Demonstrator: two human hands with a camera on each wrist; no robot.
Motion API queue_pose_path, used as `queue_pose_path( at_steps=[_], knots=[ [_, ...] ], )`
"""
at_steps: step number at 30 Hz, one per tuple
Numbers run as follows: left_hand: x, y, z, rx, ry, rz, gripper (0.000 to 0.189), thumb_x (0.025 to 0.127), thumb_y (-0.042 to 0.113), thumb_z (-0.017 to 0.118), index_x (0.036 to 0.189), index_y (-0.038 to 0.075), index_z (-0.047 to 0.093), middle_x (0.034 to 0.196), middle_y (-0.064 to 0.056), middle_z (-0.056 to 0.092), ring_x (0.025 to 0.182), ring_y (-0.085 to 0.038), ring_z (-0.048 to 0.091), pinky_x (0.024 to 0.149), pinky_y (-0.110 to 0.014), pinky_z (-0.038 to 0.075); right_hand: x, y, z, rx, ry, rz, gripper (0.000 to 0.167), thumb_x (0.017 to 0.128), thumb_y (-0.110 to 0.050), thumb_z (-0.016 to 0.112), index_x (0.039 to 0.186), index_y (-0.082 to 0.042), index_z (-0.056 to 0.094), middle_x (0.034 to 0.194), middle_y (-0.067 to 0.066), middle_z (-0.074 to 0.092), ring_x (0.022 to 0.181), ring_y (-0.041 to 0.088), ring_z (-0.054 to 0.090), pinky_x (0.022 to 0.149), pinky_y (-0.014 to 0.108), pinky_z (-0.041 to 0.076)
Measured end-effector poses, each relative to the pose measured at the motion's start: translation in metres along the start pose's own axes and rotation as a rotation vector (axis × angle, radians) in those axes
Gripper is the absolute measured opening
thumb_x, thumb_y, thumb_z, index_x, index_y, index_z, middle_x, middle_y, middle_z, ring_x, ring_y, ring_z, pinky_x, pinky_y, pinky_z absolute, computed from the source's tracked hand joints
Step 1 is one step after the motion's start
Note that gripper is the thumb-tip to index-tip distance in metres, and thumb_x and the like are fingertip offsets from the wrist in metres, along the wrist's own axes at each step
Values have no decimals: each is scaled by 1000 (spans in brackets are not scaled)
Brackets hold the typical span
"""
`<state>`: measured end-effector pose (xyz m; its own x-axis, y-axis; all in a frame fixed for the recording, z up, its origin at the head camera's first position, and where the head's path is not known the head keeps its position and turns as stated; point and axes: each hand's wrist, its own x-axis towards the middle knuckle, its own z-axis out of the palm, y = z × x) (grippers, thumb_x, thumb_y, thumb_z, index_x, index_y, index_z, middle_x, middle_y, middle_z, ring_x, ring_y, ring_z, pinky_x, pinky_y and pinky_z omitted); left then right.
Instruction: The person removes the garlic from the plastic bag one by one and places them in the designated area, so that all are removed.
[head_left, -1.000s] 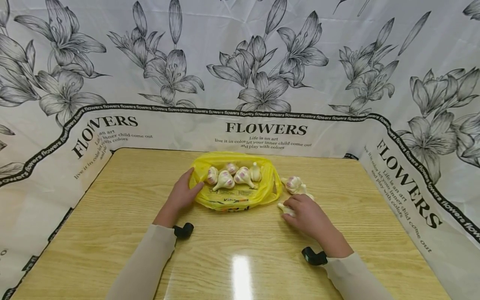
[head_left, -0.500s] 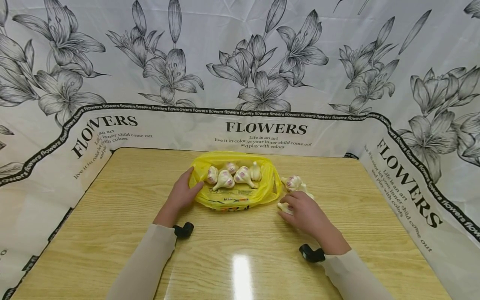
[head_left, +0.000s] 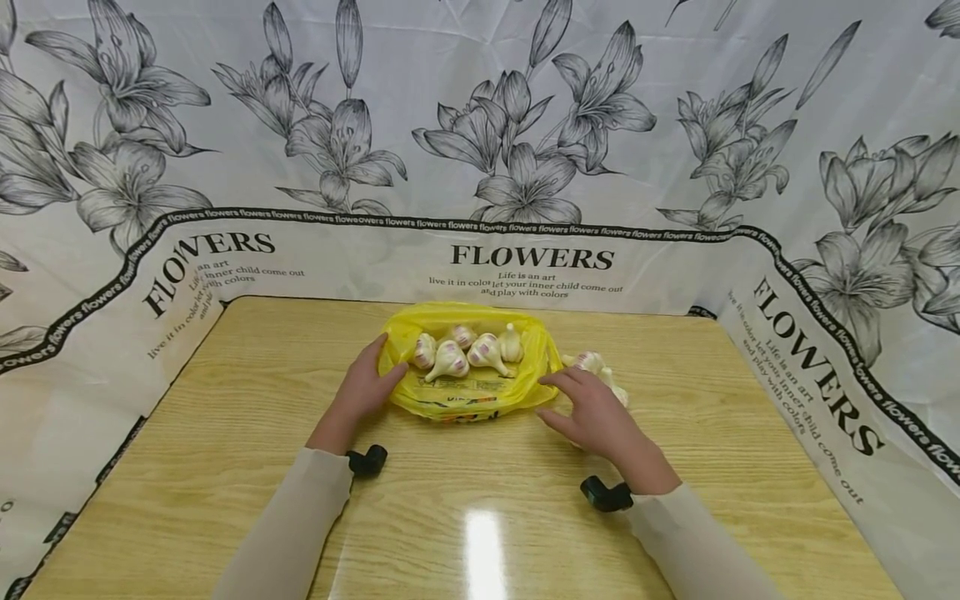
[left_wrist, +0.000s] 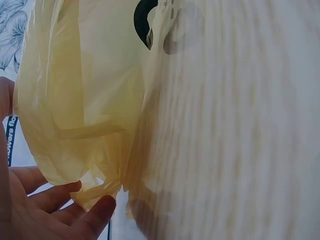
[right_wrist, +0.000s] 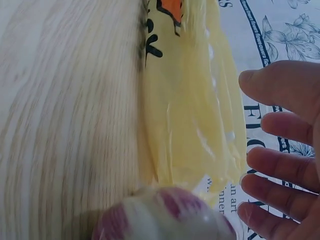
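A yellow plastic bag (head_left: 465, 404) stands with its mouth wide, several garlic bulbs (head_left: 450, 360) lying inside. At its left side my left hand (head_left: 365, 385) holds the rim, thumb toward the front; the left wrist view shows fingertips (left_wrist: 102, 207) on the thin plastic. My right hand (head_left: 600, 417) reaches to the bag's right edge, fingers spread and holding nothing. In the right wrist view its fingers are beside the yellow plastic (right_wrist: 195, 110), over a purple-streaked garlic bulb (right_wrist: 165, 215). Other garlic bulbs (head_left: 588, 361) lie right of the bag, partly hidden by this hand.
The bag rests toward the back of a light wood table (head_left: 420, 500). Behind and on both sides hangs a white flower-printed cloth (head_left: 532, 250). Black camera mounts (head_left: 367, 461) sit on both wrists.
My right hand has let go of the garlic bulb at the right and moved left to the bag's edge, its fingers spreading. My left hand stays at the bag's left side.
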<state>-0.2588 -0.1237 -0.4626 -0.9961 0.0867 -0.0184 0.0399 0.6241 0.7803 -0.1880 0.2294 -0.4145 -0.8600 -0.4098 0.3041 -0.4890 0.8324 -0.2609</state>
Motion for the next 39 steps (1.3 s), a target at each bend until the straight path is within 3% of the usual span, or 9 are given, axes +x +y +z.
queue_pose_path(
  at_steps=[15,39],
  knots=[
    [0,0,1,-7,-1,-9,78,96,41,53,156,10,15,160,-16,22,148,-36,21,119,-52,21,24,-18,7,159,-48,94,60,85,-36,73,138,-16,53,134,9,56,123,32,53,102,54,44],
    [2,-4,0,-22,-3,-18,79,95,45,52,157,12,15,161,-14,20,148,-34,20,120,-52,20,59,-43,37,322,-44,146,57,88,-35,69,140,-20,52,141,6,50,128,33,50,101,55,45]
  ],
)
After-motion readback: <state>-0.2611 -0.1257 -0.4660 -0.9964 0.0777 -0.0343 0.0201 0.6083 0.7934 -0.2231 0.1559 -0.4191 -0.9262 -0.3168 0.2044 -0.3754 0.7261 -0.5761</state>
